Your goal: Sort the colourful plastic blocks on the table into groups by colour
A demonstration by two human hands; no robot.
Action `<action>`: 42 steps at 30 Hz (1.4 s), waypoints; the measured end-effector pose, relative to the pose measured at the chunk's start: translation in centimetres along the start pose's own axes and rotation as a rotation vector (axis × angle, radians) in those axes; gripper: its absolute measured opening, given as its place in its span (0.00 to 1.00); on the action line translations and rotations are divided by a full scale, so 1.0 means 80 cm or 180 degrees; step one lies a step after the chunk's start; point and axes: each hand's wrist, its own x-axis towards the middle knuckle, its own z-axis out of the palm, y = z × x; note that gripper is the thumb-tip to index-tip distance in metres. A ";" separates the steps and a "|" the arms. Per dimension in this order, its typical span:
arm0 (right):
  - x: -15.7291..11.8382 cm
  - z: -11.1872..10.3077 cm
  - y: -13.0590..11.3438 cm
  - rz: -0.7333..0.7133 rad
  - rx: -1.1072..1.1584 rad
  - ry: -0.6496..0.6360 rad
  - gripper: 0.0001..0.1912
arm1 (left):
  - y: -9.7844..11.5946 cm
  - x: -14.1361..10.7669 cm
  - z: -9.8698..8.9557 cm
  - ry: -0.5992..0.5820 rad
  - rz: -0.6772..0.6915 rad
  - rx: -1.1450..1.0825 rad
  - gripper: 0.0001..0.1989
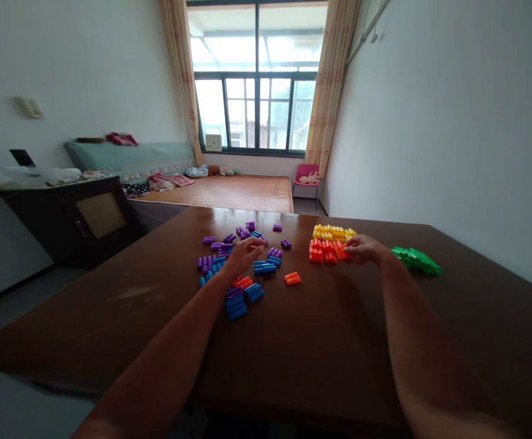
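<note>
My left hand (244, 253) hovers over a loose scatter of purple pieces (206, 263) and blue pieces (264, 267), its fingers slightly apart and nothing visible in them. These are small ribbed plastic blocks, like short tubes joined side by side. A few orange pieces (244, 282) show beside my left wrist among the blue ones. To the right, the fingers of my right hand (364, 249) are closed on an orange plastic block at the right end of an orange group (324, 251). Behind that group sits a yellow group (333, 232). My right fingers partly hide the orange block.
A stack of green blocks (415, 260) lies right of my right forearm on the brown table (293, 347). One orange block (292, 278) lies alone between my hands. Beyond the table are a bed (242, 192), a pink chair (306, 175) and a dark cabinet (64, 213).
</note>
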 end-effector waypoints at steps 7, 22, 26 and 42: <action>0.010 0.016 0.043 0.0445 -0.0284 0.0126 0.12 | -0.001 0.008 -0.035 0.0685 0.0041 0.0185 0.17; -0.018 0.131 -0.053 -0.1812 -0.1894 0.0772 0.15 | -0.044 0.012 -0.039 -0.0530 0.0165 0.3240 0.17; -0.034 0.145 -0.070 -0.2033 -0.1849 0.0545 0.15 | -0.038 0.009 -0.040 -0.0523 -0.0002 0.3274 0.19; -0.048 0.175 -0.093 -0.2248 -0.0746 0.0124 0.14 | -0.018 0.004 -0.022 -0.0484 0.0456 0.2923 0.22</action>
